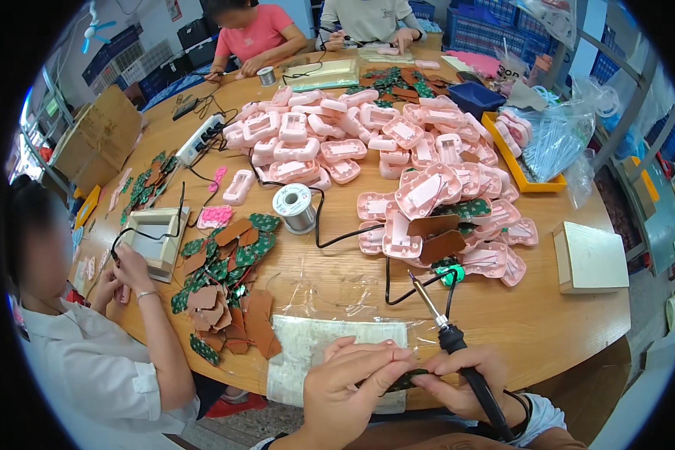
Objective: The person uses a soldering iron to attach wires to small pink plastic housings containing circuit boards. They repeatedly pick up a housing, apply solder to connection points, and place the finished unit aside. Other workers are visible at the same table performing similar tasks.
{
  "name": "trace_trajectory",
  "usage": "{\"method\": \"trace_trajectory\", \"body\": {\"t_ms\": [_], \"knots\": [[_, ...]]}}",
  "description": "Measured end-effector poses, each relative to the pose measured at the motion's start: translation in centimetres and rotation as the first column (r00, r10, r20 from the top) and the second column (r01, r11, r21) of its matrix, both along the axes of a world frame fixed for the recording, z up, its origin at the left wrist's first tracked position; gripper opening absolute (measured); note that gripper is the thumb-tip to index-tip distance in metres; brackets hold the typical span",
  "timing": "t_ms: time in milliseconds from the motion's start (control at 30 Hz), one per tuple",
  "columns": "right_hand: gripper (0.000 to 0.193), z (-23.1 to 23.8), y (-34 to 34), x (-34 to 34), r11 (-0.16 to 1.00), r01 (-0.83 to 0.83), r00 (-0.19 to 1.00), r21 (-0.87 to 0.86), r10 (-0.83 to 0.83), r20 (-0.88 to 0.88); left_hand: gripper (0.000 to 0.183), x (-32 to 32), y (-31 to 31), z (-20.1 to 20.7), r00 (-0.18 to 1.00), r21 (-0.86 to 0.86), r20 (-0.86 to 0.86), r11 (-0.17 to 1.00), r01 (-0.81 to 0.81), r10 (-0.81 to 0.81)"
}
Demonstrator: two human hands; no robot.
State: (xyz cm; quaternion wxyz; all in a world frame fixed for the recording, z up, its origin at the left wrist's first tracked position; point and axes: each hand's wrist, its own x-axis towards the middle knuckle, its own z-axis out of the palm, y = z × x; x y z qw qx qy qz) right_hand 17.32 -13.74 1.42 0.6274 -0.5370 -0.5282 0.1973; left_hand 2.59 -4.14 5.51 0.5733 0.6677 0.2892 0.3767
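My left hand (356,384) is closed, its thumb and fingers pinching a small dark green circuit board (405,379) mostly hidden between the hands. On the board's other edge sit the fingertips of my right hand (469,379), which also holds a soldering iron (453,339) with a black handle. The iron's metal tip points up and away over the table. Under my hands lies a stained pale work board (289,360). Left of it spreads a heap of green and brown circuit boards (236,251). Beyond the iron tip are opened pink plastic shells (427,187) with thin wires.
A solder wire spool (295,208) stands mid-table, with black cables looping around it. Pink casings (296,127) pile up behind it. A wooden block (591,257) and a yellow tray (529,176) are at the right. Co-workers sit at the left (105,360) and far side (259,34).
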Motion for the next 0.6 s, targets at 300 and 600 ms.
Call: {"method": "trace_trajectory", "body": {"t_ms": [300,600], "knots": [[0.034,-0.1,-0.4,0.6,0.985,-0.032,0.866,-0.172,-0.059,-0.497,0.03,0.0,2.0,-0.2,0.967,0.062,-0.005,0.965,0.255,-0.255],[0.038,2.0,0.5,2.9,0.998,-0.062,0.992,0.012,0.063,-0.105,0.016,1.1,1.2,0.5,0.932,0.151,-0.277,0.947,0.285,-0.236]]}}
